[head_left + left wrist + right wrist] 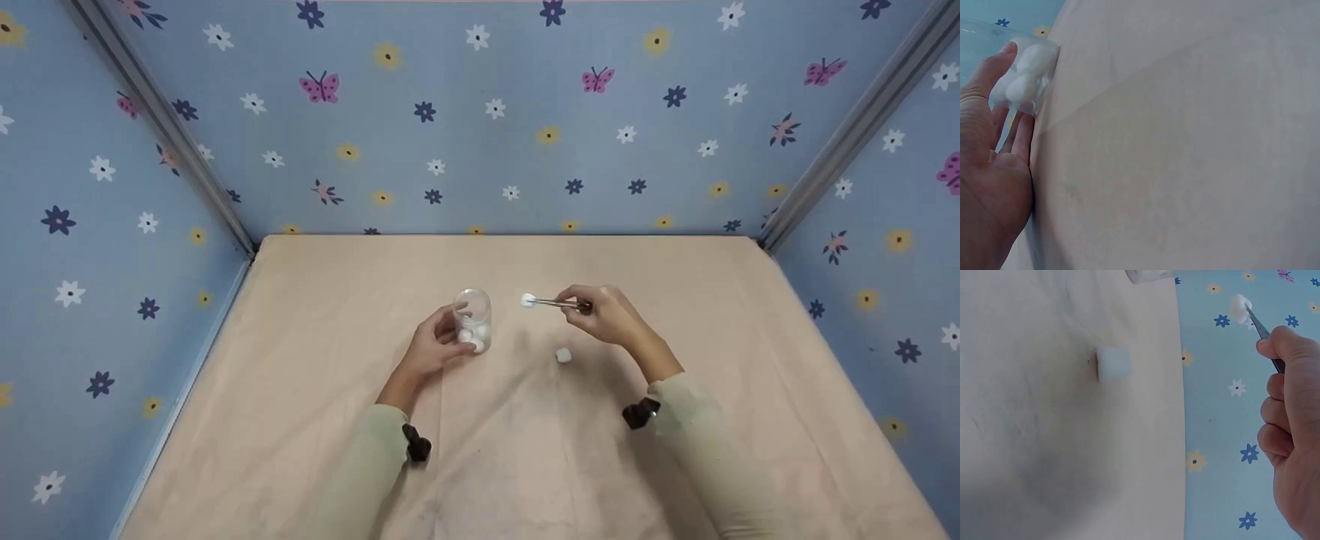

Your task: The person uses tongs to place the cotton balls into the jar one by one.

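On table (300, 420): one jar (472, 320), one tweezers (559, 303), two loose cotton balls (563, 355).

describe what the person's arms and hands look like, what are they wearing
Both hands, left hand and right hand, are bare, no gloves or rings visible. Each arm has a long pale green sleeve ending near the wrist, with a small black device strapped at each wrist.

A clear glossy plastic jar (472, 319), thin shiny metal tweezers (556, 303), fluffy cotton balls (563, 355) and a matt cloth-covered table (315, 300) are seen.
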### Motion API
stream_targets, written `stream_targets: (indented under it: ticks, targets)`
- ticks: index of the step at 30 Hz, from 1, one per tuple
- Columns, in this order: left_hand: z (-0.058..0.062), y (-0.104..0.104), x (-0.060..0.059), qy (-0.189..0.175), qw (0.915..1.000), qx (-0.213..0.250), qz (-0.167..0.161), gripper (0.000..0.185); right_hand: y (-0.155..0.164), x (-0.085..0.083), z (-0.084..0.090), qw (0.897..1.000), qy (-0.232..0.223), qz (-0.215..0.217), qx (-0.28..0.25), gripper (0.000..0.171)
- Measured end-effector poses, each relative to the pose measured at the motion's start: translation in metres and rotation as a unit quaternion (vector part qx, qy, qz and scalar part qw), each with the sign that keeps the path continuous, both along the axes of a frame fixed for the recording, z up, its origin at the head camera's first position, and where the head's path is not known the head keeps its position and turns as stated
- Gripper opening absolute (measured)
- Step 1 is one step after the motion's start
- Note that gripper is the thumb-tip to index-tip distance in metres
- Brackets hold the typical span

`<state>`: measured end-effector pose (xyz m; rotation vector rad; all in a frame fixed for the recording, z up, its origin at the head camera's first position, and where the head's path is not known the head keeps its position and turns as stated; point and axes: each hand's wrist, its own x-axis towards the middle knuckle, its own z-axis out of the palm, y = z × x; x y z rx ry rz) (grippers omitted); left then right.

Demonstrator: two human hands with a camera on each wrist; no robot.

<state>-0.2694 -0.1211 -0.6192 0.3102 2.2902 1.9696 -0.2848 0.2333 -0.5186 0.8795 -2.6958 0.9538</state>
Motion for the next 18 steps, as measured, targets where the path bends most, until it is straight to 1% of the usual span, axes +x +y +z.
stream_targets:
  ticks: [11,18]
  targets:
    - [0.001,-0.001,0.001,0.005,0.9999,0.008,-0.008,0.081,-0.004,-0.003,0.009,1.0,-0.001,0.0,0.004,0.021]
    - [0.001,0.0,0.001,-0.001,1.0,0.007,-0.002,0.081,-0.007,-0.004,0.011,1.0,-0.005,0.011,-0.008,0.02]
